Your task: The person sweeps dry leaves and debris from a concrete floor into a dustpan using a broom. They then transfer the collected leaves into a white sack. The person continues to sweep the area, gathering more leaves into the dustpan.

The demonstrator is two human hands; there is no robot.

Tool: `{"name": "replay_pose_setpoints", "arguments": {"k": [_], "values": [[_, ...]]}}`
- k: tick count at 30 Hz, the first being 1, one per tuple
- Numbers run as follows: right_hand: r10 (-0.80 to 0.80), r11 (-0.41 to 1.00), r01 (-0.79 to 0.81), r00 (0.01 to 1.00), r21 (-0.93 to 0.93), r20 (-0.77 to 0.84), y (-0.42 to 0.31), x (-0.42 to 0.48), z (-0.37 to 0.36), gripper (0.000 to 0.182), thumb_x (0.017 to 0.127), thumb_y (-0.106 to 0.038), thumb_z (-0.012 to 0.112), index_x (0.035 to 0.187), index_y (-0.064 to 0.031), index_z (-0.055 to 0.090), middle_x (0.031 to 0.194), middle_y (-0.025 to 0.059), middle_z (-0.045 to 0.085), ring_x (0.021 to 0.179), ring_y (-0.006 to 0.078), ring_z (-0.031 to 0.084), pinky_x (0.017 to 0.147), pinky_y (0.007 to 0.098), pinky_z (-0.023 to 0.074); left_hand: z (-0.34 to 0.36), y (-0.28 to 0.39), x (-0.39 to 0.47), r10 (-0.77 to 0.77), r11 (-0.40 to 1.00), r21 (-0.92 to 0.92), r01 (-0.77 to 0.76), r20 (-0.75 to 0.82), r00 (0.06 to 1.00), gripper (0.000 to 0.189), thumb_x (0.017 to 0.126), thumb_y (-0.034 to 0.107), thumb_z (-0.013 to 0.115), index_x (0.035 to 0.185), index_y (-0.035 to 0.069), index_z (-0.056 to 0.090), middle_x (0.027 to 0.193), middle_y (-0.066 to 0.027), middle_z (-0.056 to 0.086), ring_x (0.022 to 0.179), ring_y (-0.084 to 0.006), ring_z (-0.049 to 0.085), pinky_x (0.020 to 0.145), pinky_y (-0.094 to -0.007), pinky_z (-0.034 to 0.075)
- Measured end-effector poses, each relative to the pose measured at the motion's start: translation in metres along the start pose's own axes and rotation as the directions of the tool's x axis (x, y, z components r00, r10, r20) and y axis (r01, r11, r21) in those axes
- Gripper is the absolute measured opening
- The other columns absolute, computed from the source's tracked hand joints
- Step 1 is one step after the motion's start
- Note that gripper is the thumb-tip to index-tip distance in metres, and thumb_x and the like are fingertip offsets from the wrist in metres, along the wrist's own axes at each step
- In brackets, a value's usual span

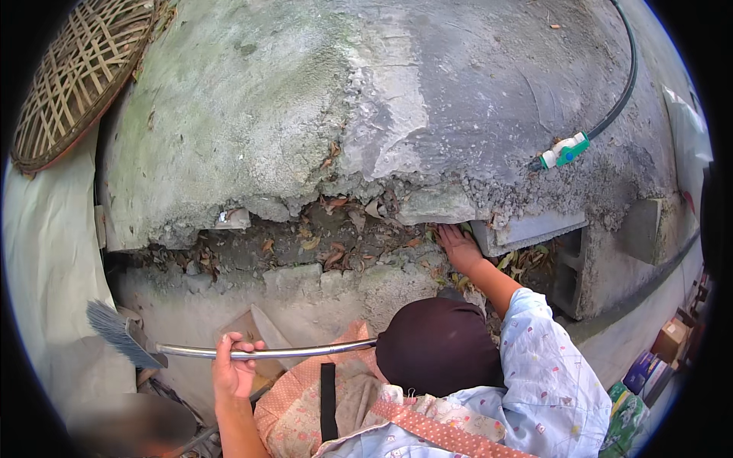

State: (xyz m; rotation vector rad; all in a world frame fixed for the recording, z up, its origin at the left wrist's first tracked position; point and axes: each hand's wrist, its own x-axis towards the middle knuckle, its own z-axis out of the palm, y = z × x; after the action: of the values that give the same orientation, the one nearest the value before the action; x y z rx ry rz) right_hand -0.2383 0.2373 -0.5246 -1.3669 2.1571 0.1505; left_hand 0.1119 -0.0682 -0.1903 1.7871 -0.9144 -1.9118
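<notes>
In my left hand (235,366) is the shiny metal handle (298,350) of a broom. It lies nearly level across the front of me, and its far end disappears at my dark-clothed knee (438,346). Grey bristles (114,332) fan out at the left end. My right hand (461,249) reaches down into a leaf-strewn gutter (320,240), back of the hand up. Its fingertips meet dry leaves at the left end of a concrete block (527,232). Whether the fingers hold anything is hidden.
A broken-edged concrete slab (257,114) rises beyond the gutter. On it rests a black hose (621,91) with a green-and-white valve (564,151). A woven bamboo basket (86,74) stands upper left. Hollow block (570,275) and boxes (670,338) are at right; the lower left is blurred.
</notes>
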Motion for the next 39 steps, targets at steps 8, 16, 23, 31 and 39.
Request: {"name": "replay_pose_setpoints", "arguments": {"k": [8, 16, 23, 31, 39], "values": [[0.095, 0.992, -0.117, 0.941, 0.049, 0.324, -0.011, -0.071, -0.028, 0.044, 0.076, -0.013, 0.056, 0.115, 0.0055, 0.052, 0.103, 0.0171, 0.058, 0.097, 0.0298, 0.058, 0.076, 0.0374, 0.0511, 0.011, 0.003, 0.003, 0.018, 1.0, 0.016, -0.018, 0.014, 1.0, 0.024, 0.095, 0.028, 0.046, 0.095, 0.007, 0.057, 0.069, -0.0059, 0.063, 0.075, -0.0262, 0.066, 0.048, -0.0221, 0.044], [-0.056, 0.998, 0.048, 0.984, -0.05, -0.171, -0.013, 0.014, -0.033, 0.05, 0.086, -0.016, 0.044, 0.134, -0.0049, 0.04, 0.143, 0.0134, 0.033, 0.132, 0.0348, 0.029, 0.102, 0.0443, 0.0313, 0.009, 0.0, 0.001, -0.009, 1.0, 0.017, 0.008, 0.034, 0.999, 0.023, 0.095, 0.028, 0.047, 0.094, 0.007, 0.057, 0.07, -0.0062, 0.063, 0.076, -0.0267, 0.066, 0.049, -0.0229, 0.043], [0.051, 0.998, -0.043, 0.984, -0.05, 0.171, -0.004, -0.053, 0.007, 0.04, 0.081, -0.012, 0.046, 0.118, 0.0005, 0.051, 0.116, 0.0186, 0.051, 0.111, 0.0316, 0.049, 0.09, 0.041, 0.0427, 0.006, 0.003, -0.002, 0.001, 1.0, -0.003, -0.001, 0.018, 1.0, 0.023, 0.095, 0.027, 0.047, 0.092, 0.007, 0.057, 0.069, -0.0058, 0.063, 0.076, -0.0264, 0.066, 0.049, -0.0231, 0.043], [0.031, 0.991, -0.064, 0.965, -0.119, -0.261, -0.012, 0.009, -0.043, 0.035, 0.081, -0.015, 0.049, 0.112, -0.0018, 0.056, 0.113, 0.0151, 0.052, 0.109, 0.0295, 0.048, 0.089, 0.0423, 0.0397, 0.007, 0.003, -0.005, -0.009, 1.0, -0.011, 0.01, 0.042, 0.999, 0.022, 0.095, 0.026, 0.047, 0.091, 0.007, 0.057, 0.069, -0.0072, 0.063, 0.077, -0.0275, 0.066, 0.048, -0.0228, 0.043], [0.01, 0.987, 0.011, 0.992, -0.162, 0.125, -0.018, -0.045, -0.018, 0.036, 0.085, -0.017, 0.044, 0.113, 0.0005, 0.057, 0.107, 0.016, 0.058, 0.101, 0.03, 0.054, 0.092, 0.0405, 0.0377, -0.001, 0.003, -0.014, 0.035, 0.999, 0.003, -0.035, 0.045, 0.998, 0.023, 0.095, 0.028, 0.049, 0.094, 0.007, 0.058, 0.068, -0.0057, 0.063, 0.077, -0.027, 0.066, 0.047, -0.0221, 0.045]]}}
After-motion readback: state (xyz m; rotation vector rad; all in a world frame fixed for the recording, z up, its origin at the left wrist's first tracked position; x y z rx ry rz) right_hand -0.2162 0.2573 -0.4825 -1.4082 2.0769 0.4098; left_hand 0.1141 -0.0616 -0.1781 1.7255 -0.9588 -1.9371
